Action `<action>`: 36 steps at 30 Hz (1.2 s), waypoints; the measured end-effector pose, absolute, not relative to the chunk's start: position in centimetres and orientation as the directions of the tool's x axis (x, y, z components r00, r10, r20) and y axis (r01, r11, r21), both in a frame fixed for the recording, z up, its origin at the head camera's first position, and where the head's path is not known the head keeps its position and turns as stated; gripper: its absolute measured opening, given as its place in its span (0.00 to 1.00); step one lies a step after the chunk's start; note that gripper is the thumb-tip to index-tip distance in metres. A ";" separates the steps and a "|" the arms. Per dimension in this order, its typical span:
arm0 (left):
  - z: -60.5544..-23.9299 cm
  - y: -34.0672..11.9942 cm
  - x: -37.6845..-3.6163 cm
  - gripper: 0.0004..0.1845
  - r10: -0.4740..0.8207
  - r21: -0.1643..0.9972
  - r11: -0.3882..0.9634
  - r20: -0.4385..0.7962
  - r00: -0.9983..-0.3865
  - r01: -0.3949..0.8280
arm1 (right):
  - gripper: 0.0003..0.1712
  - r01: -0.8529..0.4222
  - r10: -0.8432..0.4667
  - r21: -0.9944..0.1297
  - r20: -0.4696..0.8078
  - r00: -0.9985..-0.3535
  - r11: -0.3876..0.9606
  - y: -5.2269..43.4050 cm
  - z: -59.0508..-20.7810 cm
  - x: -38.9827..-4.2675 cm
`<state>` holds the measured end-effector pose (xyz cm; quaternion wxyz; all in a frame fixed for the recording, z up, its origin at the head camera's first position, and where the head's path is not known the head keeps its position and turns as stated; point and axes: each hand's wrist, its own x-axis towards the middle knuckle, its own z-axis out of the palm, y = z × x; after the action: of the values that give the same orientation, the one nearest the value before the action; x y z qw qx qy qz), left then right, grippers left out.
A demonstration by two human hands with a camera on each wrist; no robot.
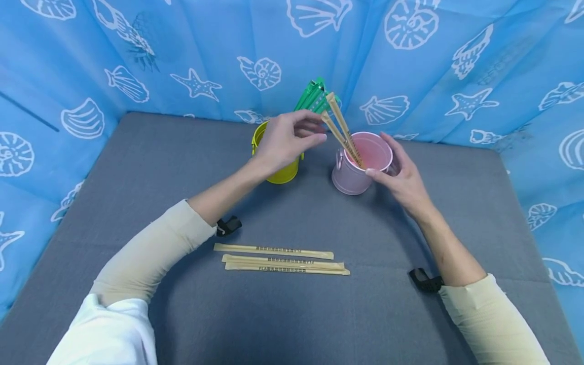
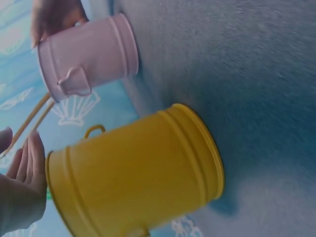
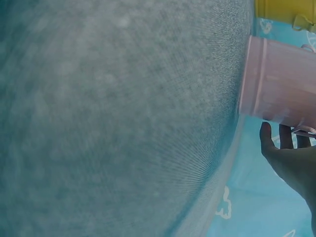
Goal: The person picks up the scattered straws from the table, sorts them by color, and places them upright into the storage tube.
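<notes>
Nearest the person, a white sleeve point(image 1: 109, 334) crosses the left corner of the grey tablecloth point(image 1: 283, 314), and a cream sleeve point(image 1: 493, 324) covers the right forearm. A little beyond, three paper-wrapped straws point(image 1: 283, 261) lie crosswise and roughly parallel, two side by side and the third slightly farther back, dark characters printed on their wrappers.

Farther out, the right hand point(image 1: 403, 180) grips the pink metal bucket point(image 1: 351, 182) by its right side, thumb at the near rim and fingers around the wall. Two leaning wrapped straws point(image 1: 344, 126) stand in this bucket, their tops tilted left toward the left hand point(image 1: 287, 138). That hand's fingers are loosely bent, thumb well apart from them; whether the fingertips touch a straw cannot be told.

The yellow metal bucket point(image 1: 283, 176) stands behind the left wrist. Green packets point(image 1: 312, 97) rise beyond the hand, lower ends hidden. Farthest back hangs a blue seashell-print curtain point(image 1: 274, 30).
</notes>
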<state>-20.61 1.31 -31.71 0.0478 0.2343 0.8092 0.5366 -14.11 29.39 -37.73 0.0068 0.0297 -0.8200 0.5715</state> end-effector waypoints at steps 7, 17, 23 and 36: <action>-31.3 -1.2 -18.9 0.16 0.439 0.864 0.300 0.252 -0.863 0.405 | 0.49 -0.031 -0.056 -0.921 0.010 -0.998 0.388 29.5 -37.6 -14.3; -31.2 -5.3 -15.1 0.16 0.542 0.826 0.283 0.282 -0.792 0.488 | 0.47 -0.047 -0.080 -0.913 0.015 -0.997 0.406 29.4 -37.2 -14.2; -32.3 -6.9 -13.2 0.29 0.576 0.775 0.320 0.297 -0.762 0.544 | 0.47 -0.060 -0.075 -0.905 0.032 -0.997 0.421 29.6 -37.0 -14.0; -35.2 -10.2 -9.8 0.30 0.584 0.736 0.425 0.222 -0.781 0.527 | 0.46 -0.061 -0.077 -0.909 0.031 -0.997 0.412 29.7 -37.1 -14.0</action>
<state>-9.84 -10.19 -35.16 0.0337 0.3294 0.8433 0.4232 -13.96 29.71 -37.14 -0.0076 0.0409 -0.8401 0.5408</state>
